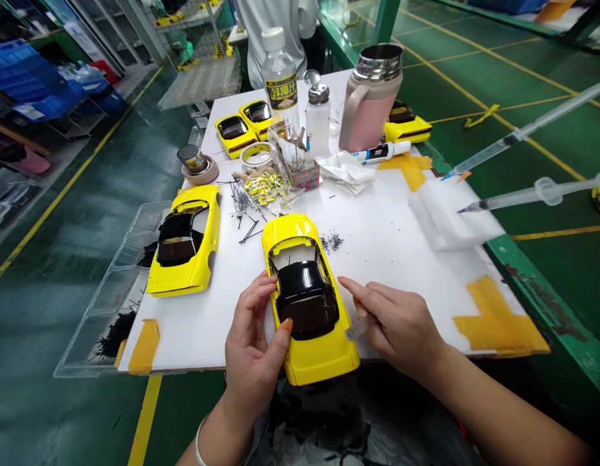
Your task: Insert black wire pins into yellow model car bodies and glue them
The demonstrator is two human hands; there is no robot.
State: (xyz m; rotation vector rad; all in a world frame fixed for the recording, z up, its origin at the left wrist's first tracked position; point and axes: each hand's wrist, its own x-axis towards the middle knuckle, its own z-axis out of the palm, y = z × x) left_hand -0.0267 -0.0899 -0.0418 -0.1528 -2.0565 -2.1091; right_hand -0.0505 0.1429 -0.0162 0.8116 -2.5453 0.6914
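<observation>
My left hand point(254, 333) grips the yellow model car body point(322, 359) along its left side, with the thumb on the rear edge of its dark window piece point(307, 301). The car body lies tilted at the table's front edge, its tail toward me. Close to the car's right side, my right hand point(397, 320) is closed around a small flat silvery tool point(360, 327). Only one end of the tool shows below the fingers, so I cannot make out its kind. Tiny black bits point(332, 242) lie in a heap just beyond the car's right front.
A second yellow car body point(183, 243) lies left, near a clear plastic tray point(93, 317) with thin black parts. Bottles, a pink thermos point(370, 100) and bagged yellow pieces point(265, 188) stand behind. Two syringes point(498, 145) stick in a white foam block point(455, 213). A person point(275, 39) is beyond.
</observation>
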